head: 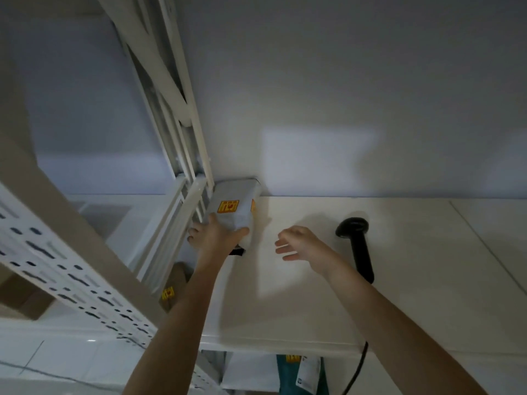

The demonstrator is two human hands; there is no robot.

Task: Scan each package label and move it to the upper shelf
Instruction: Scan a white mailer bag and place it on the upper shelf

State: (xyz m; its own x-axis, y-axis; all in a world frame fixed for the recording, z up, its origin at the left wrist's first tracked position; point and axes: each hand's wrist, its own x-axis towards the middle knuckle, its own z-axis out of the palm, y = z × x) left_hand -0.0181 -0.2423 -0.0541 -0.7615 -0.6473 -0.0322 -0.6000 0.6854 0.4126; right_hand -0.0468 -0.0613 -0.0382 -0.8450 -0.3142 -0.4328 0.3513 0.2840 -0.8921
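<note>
A grey-white package (236,203) with an orange and yellow sticker lies on the white upper shelf (328,280), in its back left corner against the wall. My left hand (215,233) is pressed against its near end, thumb along the right side. Just to the right, my right hand (299,243) hovers over the shelf with fingers spread and nothing in it. The black barcode scanner (358,246) lies on the shelf right of that hand, its cable hanging over the front edge.
White slotted shelf uprights (71,269) and cross braces (171,89) stand at the left. A brown box with a yellow sticker (174,292) sits lower left. More packages, one teal with a white label (302,374), lie on the level below.
</note>
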